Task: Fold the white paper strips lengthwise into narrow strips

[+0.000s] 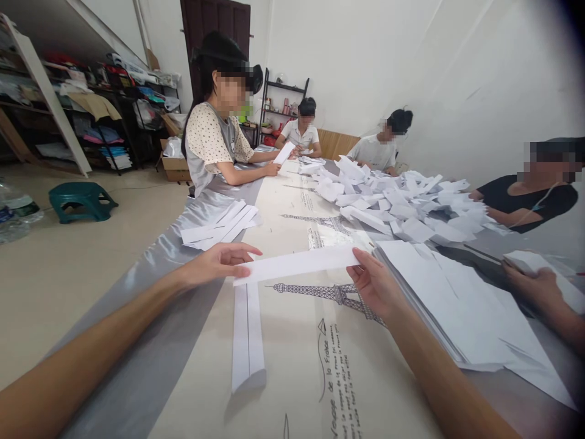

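Note:
A long folded strip of white paper (297, 264) is stretched level between my two hands above the table. My left hand (223, 262) pinches its left end between thumb and fingers, the index finger reaching out over it. At the right end, my right hand (375, 280) grips the paper with thumb and fingertips. Just below my left hand lies another folded paper strip (248, 341), lengthwise on the printed tablecloth (292, 366), with a dark line along its middle. Beyond my left hand rests a small fanned pile of folded strips (222, 225).
A stack of flat white sheets (461, 305) lies to my right, near a co-worker's hand (543, 292) holding paper. Behind it spreads a large heap of folded papers (402, 195). Several people sit around the table. A green stool (82, 200) stands on the floor at left.

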`<state>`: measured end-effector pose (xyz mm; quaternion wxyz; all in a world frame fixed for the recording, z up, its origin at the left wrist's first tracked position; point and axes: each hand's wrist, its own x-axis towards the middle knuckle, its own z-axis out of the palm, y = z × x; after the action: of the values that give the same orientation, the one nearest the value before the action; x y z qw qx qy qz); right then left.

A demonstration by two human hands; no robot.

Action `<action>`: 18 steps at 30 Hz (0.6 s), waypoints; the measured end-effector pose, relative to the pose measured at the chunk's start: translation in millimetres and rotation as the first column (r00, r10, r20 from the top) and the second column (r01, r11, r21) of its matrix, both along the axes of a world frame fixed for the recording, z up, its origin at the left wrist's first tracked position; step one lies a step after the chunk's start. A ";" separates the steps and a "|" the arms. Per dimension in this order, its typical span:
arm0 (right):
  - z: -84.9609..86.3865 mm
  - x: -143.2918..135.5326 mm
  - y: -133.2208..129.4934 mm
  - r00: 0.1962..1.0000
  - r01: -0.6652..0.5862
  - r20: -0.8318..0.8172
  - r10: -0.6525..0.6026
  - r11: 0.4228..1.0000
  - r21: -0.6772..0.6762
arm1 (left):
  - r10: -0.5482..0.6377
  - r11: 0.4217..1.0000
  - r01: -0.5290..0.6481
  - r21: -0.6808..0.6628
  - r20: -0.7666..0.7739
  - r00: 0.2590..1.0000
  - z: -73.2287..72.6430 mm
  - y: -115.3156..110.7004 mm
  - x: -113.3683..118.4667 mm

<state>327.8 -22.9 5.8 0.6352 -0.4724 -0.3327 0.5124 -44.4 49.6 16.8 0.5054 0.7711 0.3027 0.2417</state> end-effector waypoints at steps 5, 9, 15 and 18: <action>-2.3 2.3 1.6 0.999 0.015 0.052 -0.014 1.000 -0.007 | 0.056 0.998 -0.055 -0.013 0.121 0.991 -4.6 4.2 -2.1; -0.4 -0.4 -0.9 1.000 0.001 0.017 -0.001 1.000 -0.027 | 0.059 0.998 -0.052 -0.047 0.147 0.987 -4.9 6.4 -6.9; -0.8 -1.3 -0.9 1.000 -0.008 -0.019 0.007 0.999 -0.040 | 0.034 0.997 -0.021 -0.075 0.176 0.984 -2.5 4.1 -8.9; 2.5 1.0 0.2 0.997 0.067 0.031 -0.068 0.998 0.009 | 0.052 0.999 -0.050 -0.018 0.136 0.989 -3.4 5.2 -5.7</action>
<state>328.8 -22.7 8.2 0.6489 -0.4887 -0.3286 0.4818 -50.1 54.7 13.3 0.5244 0.7410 0.2886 0.3044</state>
